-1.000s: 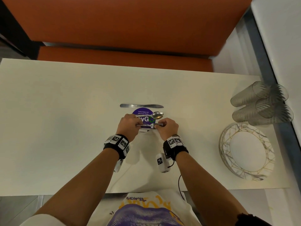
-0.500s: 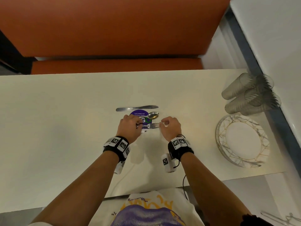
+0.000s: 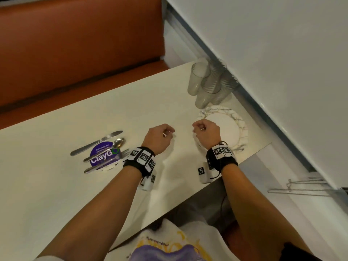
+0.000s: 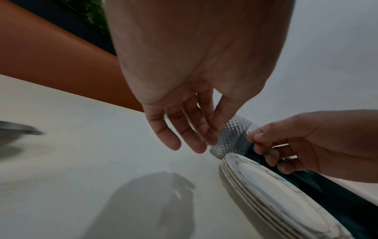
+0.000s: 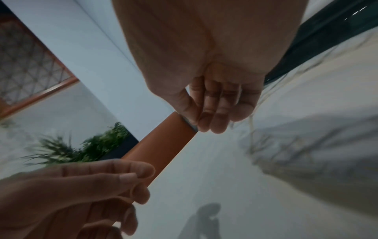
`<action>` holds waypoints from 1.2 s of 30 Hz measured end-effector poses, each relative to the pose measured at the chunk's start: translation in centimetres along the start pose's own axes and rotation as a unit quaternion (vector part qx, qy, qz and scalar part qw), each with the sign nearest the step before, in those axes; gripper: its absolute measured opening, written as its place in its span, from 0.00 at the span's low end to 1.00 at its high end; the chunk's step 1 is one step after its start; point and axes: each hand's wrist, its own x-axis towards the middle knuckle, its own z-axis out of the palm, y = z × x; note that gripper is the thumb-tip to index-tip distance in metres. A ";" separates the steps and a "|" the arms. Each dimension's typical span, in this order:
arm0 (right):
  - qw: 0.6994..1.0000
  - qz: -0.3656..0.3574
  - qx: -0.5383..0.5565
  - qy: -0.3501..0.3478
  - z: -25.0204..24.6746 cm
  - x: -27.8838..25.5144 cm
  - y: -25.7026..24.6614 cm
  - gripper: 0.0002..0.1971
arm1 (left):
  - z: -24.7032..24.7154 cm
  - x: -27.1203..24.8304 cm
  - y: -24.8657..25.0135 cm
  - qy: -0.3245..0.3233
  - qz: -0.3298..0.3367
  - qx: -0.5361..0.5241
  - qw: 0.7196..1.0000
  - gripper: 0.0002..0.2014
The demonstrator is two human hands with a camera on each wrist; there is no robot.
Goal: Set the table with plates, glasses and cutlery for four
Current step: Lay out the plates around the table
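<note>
A knife [image 3: 96,143], a spoon [image 3: 106,149] and a fork [image 3: 105,162] lie side by side on the cream table [image 3: 56,185], across a purple round sticker [image 3: 103,156]. To their right my left hand [image 3: 162,134] hovers above bare table with loosely curled fingers [image 4: 184,139] and holds nothing. My right hand [image 3: 204,131] is also loosely curled and empty, over the near left edge of a stack of marbled white plates [image 3: 235,121]. Several clear ribbed glasses [image 3: 205,83] stand just beyond the plates. The plate stack [image 4: 276,194] and one glass [image 4: 233,137] show past my left fingers.
An orange bench seat [image 3: 75,44] runs along the table's far side. A white wall with a dark strip [image 3: 263,102] borders the table's right end, close to the glasses and plates. Wire pieces [image 3: 305,185] lie on the floor to the right.
Both hands have let go of the fork and moved right, to the plate stack. The view has swung right, so the cutlery now sits at the left.
</note>
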 end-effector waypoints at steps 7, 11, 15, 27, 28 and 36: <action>0.997 0.039 -0.055 0.037 -8.2 7.5 6.9 0.08 | 7.6 7.1 5.0 -0.057 -0.028 0.068 0.996 0.14; 0.987 0.026 -0.158 0.030 -10.3 10.7 10.4 0.13 | 10.6 9.5 6.0 -0.059 -0.092 0.095 0.989 0.26; 0.965 0.094 -0.242 -0.024 -11.7 12.7 12.6 0.20 | 12.7 11.0 5.8 -0.071 -0.142 0.106 0.982 0.35; 0.962 0.166 -0.144 -0.164 -8.1 11.0 10.1 0.30 | 9.9 8.0 2.4 -0.011 -0.249 -0.022 0.968 0.28; 0.961 0.159 -0.140 -0.177 -7.2 10.6 9.5 0.32 | 8.8 7.3 1.8 0.004 -0.253 -0.032 0.967 0.27; 0.971 0.074 -0.090 -0.208 0.7 6.5 0.7 0.37 | -2.6 0.6 -4.2 0.171 -0.316 -0.277 0.891 0.34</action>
